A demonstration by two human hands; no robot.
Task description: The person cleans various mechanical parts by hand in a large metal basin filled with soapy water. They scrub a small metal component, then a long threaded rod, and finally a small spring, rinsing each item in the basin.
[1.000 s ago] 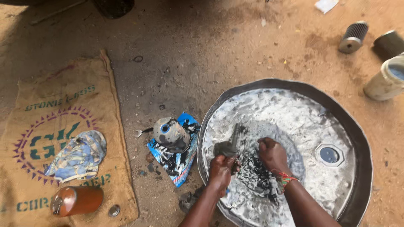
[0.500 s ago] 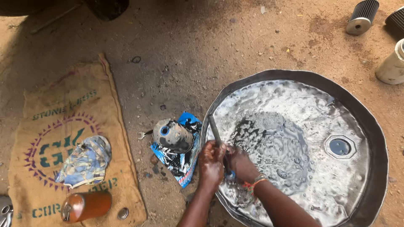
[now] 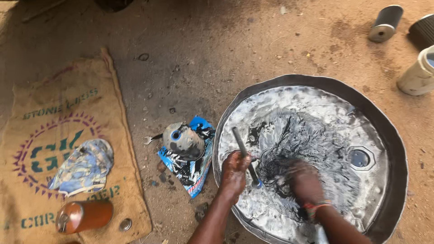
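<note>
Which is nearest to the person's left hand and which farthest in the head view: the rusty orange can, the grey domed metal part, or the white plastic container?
From the left hand:
1. Grey domed metal part, just to its left.
2. Rusty orange can, lower left on the sack.
3. White plastic container, far upper right.

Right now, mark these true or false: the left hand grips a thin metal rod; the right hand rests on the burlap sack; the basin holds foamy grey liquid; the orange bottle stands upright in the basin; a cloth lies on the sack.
1. The left hand grips a thin metal rod. True.
2. The right hand rests on the burlap sack. False: it is inside the round metal basin, blurred, among dark streaks in the liquid.
3. The basin holds foamy grey liquid. True.
4. The orange bottle stands upright in the basin. False: it lies on its side on the sack.
5. A cloth lies on the sack. True.
</note>
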